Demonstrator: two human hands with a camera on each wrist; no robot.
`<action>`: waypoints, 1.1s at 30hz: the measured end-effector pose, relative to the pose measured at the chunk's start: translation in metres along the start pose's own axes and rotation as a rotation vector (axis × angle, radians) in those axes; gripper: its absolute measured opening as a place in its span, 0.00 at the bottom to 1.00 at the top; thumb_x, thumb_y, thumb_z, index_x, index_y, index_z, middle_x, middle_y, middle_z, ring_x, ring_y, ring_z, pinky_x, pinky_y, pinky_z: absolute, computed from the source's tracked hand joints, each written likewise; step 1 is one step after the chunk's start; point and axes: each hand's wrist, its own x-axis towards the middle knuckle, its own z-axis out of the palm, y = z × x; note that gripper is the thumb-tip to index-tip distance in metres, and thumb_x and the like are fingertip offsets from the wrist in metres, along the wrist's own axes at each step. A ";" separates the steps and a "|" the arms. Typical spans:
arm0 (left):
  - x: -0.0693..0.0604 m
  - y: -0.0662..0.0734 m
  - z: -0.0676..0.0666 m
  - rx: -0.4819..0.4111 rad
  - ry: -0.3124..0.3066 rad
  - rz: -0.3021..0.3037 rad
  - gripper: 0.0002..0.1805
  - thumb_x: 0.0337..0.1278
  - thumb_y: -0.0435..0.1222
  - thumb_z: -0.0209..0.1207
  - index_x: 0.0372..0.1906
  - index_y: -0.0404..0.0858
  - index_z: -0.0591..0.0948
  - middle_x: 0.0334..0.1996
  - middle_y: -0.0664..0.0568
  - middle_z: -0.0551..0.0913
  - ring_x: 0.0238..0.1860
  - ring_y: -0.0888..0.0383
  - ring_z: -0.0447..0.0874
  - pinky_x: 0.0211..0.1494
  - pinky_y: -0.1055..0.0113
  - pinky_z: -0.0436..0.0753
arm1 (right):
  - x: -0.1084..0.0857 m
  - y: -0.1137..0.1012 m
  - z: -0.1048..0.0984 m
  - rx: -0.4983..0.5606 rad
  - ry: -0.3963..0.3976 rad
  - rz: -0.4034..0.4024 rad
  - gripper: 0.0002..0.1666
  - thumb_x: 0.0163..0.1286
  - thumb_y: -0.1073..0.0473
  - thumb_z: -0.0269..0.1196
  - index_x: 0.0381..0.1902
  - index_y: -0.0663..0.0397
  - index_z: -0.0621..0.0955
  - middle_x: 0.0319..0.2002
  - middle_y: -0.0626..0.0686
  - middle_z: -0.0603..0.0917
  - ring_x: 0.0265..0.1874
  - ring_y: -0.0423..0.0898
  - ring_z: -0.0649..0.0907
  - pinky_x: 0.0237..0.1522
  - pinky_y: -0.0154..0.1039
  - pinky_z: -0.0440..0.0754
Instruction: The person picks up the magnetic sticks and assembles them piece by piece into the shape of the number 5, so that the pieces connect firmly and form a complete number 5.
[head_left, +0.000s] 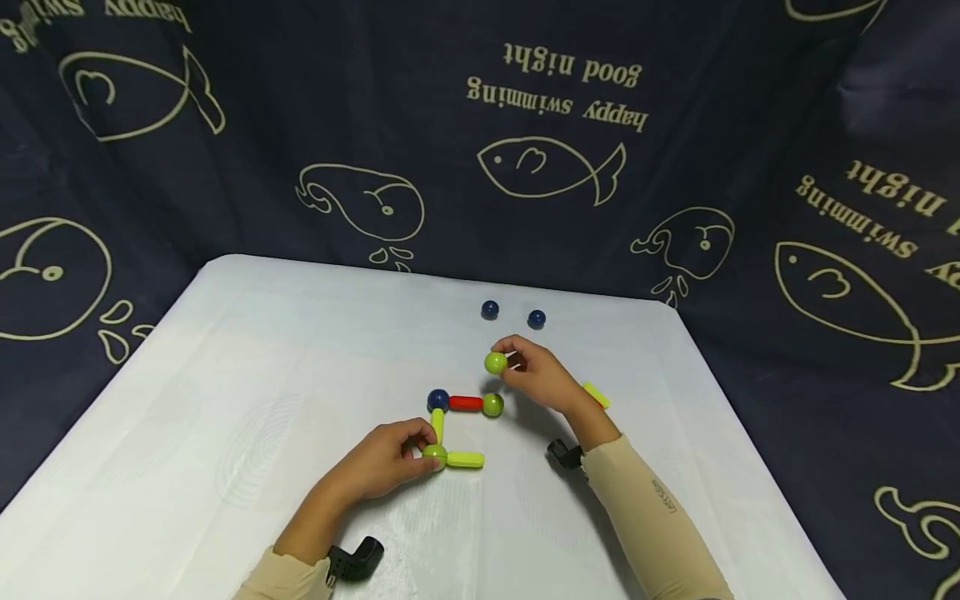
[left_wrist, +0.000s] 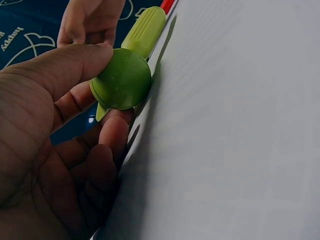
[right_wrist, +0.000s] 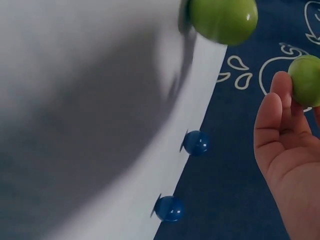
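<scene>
Okay, I'm running this from afar and using the red stick (head_left: 466,403) as my landmark. My left hand (head_left: 388,458) is pinching the near green ball (head_left: 434,456) between thumb and fingers, nearside of the stick's left end. My right hand (head_left: 542,377) is pinching the raised green ball (head_left: 495,362) off the tabletop (head_left: 315,358), just beyond the stick's right end. A blue corner ball (head_left: 438,400) is capping the red stick's left, an end green ball (head_left: 492,405) its right; a linking yellow-green stick (head_left: 438,425) is joining corner ball to near ball, a side yellow-green stick (head_left: 466,459) is pointing right, roughly parallel to the red one. Most elbow room is opening left of the red stick; the far edge is running well beyond it, with two blue balls (head_left: 490,310) lying in between, and the right edge is sitting past a loose yellow-green stick (head_left: 597,395). For text, the navy curtain (head_left: 420,100) beyond the red stick is showing "good night" and "happy swimming" upside down, and my right sleeve (head_left: 652,525) is carrying tiny print, maybe "LetsSlim".
</scene>
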 end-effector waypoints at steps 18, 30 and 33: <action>0.002 -0.002 0.000 0.004 -0.002 -0.027 0.11 0.57 0.45 0.70 0.40 0.48 0.80 0.28 0.62 0.78 0.27 0.62 0.73 0.32 0.67 0.73 | -0.072 0.004 0.013 0.034 -0.210 0.012 0.21 0.62 0.72 0.58 0.51 0.49 0.79 0.46 0.49 0.81 0.42 0.50 0.81 0.43 0.39 0.78; 0.003 -0.001 0.000 0.011 -0.009 -0.027 0.11 0.57 0.45 0.69 0.40 0.48 0.80 0.28 0.62 0.77 0.27 0.62 0.73 0.32 0.67 0.73 | -0.084 0.010 0.020 -0.033 -0.362 0.050 0.20 0.64 0.69 0.59 0.52 0.46 0.78 0.41 0.44 0.80 0.40 0.44 0.78 0.43 0.37 0.76; 0.002 -0.001 0.000 0.011 -0.010 -0.031 0.12 0.57 0.45 0.69 0.40 0.47 0.80 0.29 0.62 0.78 0.27 0.62 0.72 0.31 0.67 0.73 | -0.084 0.009 0.021 -0.045 -0.373 0.055 0.21 0.64 0.70 0.59 0.52 0.47 0.78 0.42 0.45 0.80 0.42 0.44 0.77 0.45 0.37 0.76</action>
